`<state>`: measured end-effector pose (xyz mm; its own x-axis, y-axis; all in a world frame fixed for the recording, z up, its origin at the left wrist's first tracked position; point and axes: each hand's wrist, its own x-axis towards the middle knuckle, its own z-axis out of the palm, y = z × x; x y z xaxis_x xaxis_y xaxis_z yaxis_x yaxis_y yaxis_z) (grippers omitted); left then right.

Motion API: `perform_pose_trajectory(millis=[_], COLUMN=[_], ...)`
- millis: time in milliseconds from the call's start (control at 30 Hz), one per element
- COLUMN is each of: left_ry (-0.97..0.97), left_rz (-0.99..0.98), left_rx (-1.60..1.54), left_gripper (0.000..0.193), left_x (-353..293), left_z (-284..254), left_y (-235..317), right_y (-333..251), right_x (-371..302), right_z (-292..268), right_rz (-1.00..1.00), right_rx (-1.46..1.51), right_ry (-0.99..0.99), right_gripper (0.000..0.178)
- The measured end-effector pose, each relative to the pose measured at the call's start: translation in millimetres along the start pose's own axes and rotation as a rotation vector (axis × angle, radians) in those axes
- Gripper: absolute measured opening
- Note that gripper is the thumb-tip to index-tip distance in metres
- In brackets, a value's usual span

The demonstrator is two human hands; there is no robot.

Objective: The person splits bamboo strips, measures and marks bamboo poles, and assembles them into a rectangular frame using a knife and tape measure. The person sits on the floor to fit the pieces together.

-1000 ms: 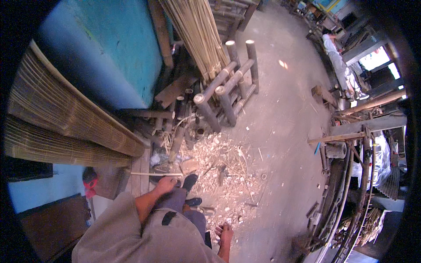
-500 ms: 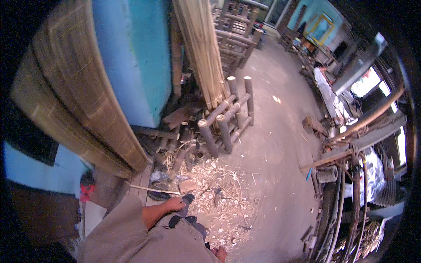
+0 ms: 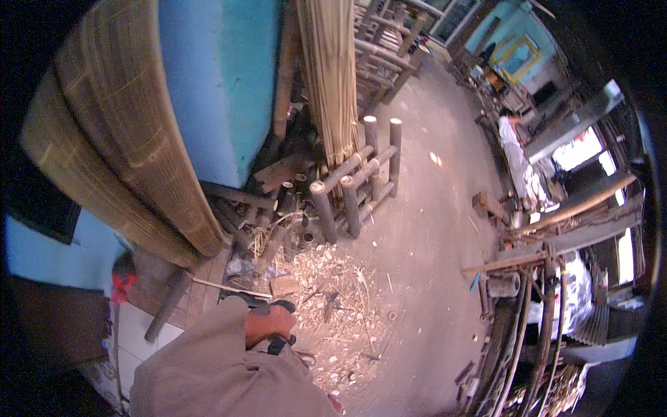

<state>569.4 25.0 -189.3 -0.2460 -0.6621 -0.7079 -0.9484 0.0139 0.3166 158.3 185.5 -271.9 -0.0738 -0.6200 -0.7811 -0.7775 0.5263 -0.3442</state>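
Note:
My left hand (image 3: pixel 280 322) is low in front of me, below the brown sleeve (image 3: pixel 201 340), near dark footwear (image 3: pixel 283 304) and a black strap-like thing (image 3: pixel 278 345). Its fingers are blurred, so I cannot make out whether they grip anything. Only a sliver of my right hand (image 3: pixel 335 404) shows at the lower edge, the rest hidden by my clothing. Past my left hand lies a heap of pale wood chips and shavings (image 3: pixel 326 278), with a hammer-like tool (image 3: pixel 331 306) on it. A thin pale strip (image 3: pixel 233 288) runs across the floor beside my left arm.
A dark bamboo pole (image 3: pixel 169 306) slants left of my sleeve. Beyond the chips stands a bamboo frame (image 3: pixel 352 208), beside a tall bundle of thin strips (image 3: pixel 330 83). Rolled bamboo matting (image 3: pixel 132 125) leans at the left. A wooden rack (image 3: pixel 545 299) lines the right; another person (image 3: pixel 514 153) is farther back.
My view has shifted slightly. The left arm and sleeve sit farther forward, more of the dark pole shows, and the right hand has mostly dropped out of sight.

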Motion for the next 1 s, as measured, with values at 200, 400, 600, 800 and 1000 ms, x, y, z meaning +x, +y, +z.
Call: perform_pose_trajectory(millis=[200,400,600,800,1000], left_ry=[-0.253,-0.462,-0.859,-0.955,-0.381], left_rz=[0.145,0.479,0.431,0.324,0.29], left_rx=[0.036,-0.065,0.01,0.189,0.285], left_gripper=[0.042,0.036,0.05,0.054,0.044], left_x=[22,-15,-56,-19,144], left_z=[1,0,-26,11,27], left_y=[-40,-70,-65,-59,-41], right_y=[-18,-56,-140,-183,-108], right_x=[-45,-78,-136,-117,-14], right_z=[57,155,174,190,200], right_rz=[-0.244,-0.421,-0.084,0.005,0.349], right_rx=[-0.477,-0.219,0.501,0.581,0.67], right_ry=[-0.007,0.106,-0.047,0.179,0.586], right_gripper=[0.028,0.027,0.046,0.026,0.018])
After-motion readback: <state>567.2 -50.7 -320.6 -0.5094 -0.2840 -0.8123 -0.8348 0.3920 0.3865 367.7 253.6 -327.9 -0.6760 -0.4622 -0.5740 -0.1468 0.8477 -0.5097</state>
